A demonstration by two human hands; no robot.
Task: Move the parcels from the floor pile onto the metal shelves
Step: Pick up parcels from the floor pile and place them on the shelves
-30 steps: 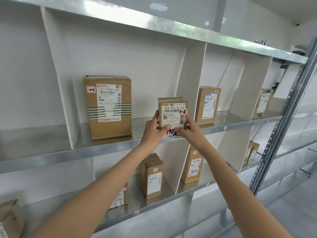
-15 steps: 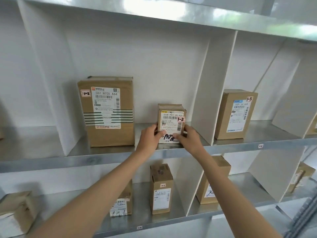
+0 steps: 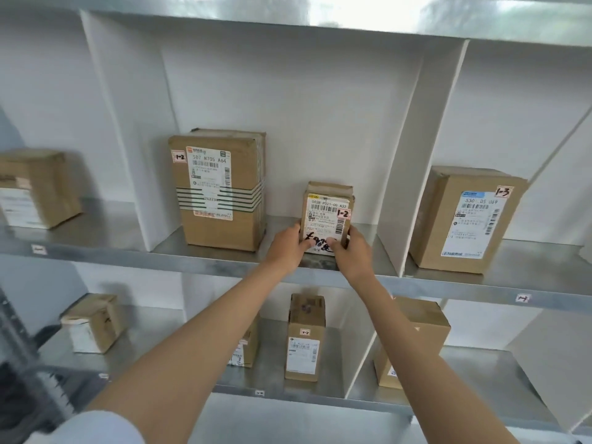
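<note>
A small brown parcel [image 3: 326,206] with a white label marked 1-2 stands upright on the upper metal shelf [image 3: 224,264], in the middle bay. My left hand [image 3: 286,246] grips its lower left edge and my right hand [image 3: 350,251] grips its lower right edge; thumbs lie across the label's bottom. A taller parcel [image 3: 221,190], also marked 1-2, stands to its left in the same bay, a gap apart.
White dividers [image 3: 416,174] split the shelves into bays. A parcel marked 1-3 [image 3: 464,219] stands in the right bay, another parcel [image 3: 35,187] in the left bay. The lower shelf [image 3: 480,363] holds several smaller parcels.
The small parcel went from held in front of the shelf edge to standing on the shelf deeper in the bay. Both hands stay on it. My view shifted left and closer.
</note>
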